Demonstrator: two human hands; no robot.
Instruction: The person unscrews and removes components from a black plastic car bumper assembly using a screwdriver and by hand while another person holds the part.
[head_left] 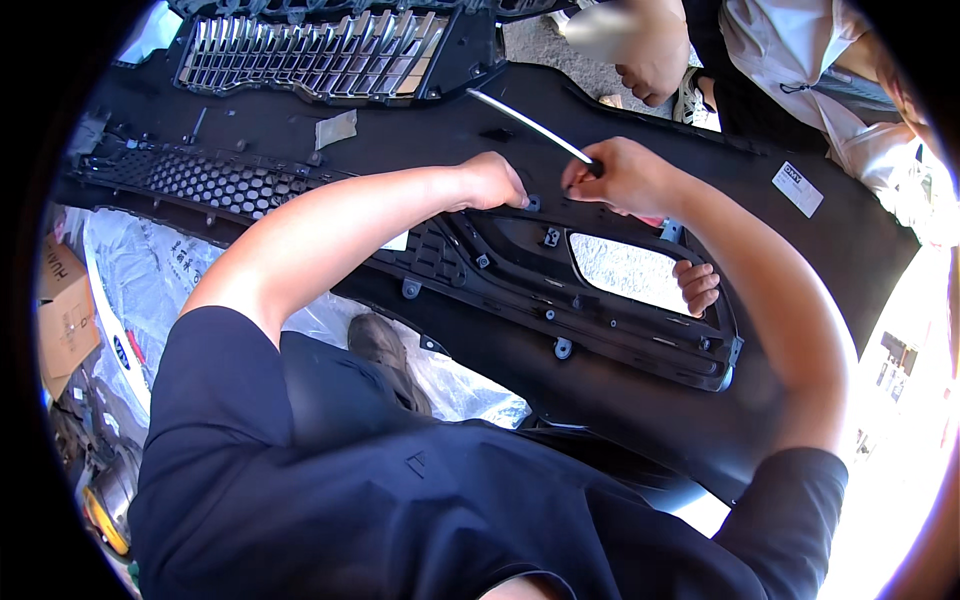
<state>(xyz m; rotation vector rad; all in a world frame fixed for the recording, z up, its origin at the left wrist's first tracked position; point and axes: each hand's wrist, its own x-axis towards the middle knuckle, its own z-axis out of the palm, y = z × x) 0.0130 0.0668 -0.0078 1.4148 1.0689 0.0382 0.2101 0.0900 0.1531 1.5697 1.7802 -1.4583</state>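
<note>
My right hand point(622, 182) grips the dark handle of a screwdriver point(530, 124), whose long silver shaft angles up to the left over the black bumper point(820, 250); something red shows just below the hand. My left hand point(490, 184) is closed at a small tab near the upper edge of a black trim piece point(630, 345); what its fingertips hold is hidden. That trim piece lies on the bumper and has a large opening point(625, 268). Someone else's fingers point(698, 288) curl over the right side of that opening, below my right forearm.
A silver-slatted grille point(310, 58) lies at top, a honeycomb mesh panel point(215, 180) at left. A co-worker's hand point(655, 65) and clothing point(780, 50) show at upper right. Cardboard boxes point(70, 310), plastic sheeting point(150, 260) and my shoe point(378, 345) are below the bumper.
</note>
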